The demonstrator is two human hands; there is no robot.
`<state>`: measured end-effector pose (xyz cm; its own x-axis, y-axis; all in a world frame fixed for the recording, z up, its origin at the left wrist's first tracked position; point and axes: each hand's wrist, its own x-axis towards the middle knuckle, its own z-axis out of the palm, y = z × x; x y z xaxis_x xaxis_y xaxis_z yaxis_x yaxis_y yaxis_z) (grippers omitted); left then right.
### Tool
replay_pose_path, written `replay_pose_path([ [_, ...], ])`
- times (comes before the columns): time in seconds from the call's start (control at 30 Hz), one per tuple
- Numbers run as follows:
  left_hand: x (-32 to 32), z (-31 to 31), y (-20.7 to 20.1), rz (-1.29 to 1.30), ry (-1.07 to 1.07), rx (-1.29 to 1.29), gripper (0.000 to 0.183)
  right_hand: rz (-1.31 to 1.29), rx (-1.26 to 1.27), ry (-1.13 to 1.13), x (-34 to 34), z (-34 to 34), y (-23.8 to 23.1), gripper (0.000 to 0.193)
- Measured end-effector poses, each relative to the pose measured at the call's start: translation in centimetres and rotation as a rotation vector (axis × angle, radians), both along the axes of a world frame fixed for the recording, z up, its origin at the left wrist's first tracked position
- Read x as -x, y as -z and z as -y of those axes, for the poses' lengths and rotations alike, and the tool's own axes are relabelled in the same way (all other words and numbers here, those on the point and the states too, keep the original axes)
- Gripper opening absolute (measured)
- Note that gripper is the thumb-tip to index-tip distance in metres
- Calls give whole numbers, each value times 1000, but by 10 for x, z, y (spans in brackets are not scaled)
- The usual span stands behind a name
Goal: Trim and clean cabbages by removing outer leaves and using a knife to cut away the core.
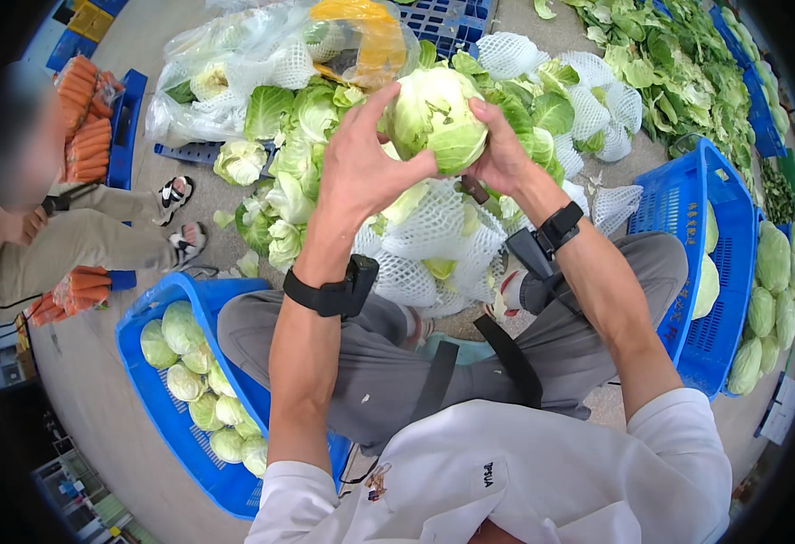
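Between my two hands, a pale green cabbage is held up over a heap of leaves and foam net sleeves. My left hand is wrapped round its left side, thumb along the bottom. On the other side, my right hand grips the cabbage with the thumb near the top. Below the right palm a short brown piece pokes out, like a handle; the rest of it is hidden. White foam net sleeves and loose cabbage leaves lie beneath and around the hands.
A blue crate of trimmed cabbages stands at my left, another blue crate at my right. A plastic bag lies at the far left of the heap. A seated person is at the left beside bagged carrots. More leaves cover the far right floor.
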<state>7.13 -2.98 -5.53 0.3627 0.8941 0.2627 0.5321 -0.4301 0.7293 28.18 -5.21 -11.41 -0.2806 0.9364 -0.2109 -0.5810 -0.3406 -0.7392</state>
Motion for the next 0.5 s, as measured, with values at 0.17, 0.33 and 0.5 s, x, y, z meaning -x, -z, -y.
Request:
replay_pose_path([
  [0.17, 5, -1, -3, -36, 4, 49, 71, 97, -2, -5, -8, 1, -5, 81],
  [0.33, -3, -3, -1, 121, -52, 43, 66, 90, -10, 47, -10, 2, -1, 80],
  [0.5, 1, -2, 2, 68, -32, 187, 62, 301, -97, 140, -5, 8, -11, 84],
])
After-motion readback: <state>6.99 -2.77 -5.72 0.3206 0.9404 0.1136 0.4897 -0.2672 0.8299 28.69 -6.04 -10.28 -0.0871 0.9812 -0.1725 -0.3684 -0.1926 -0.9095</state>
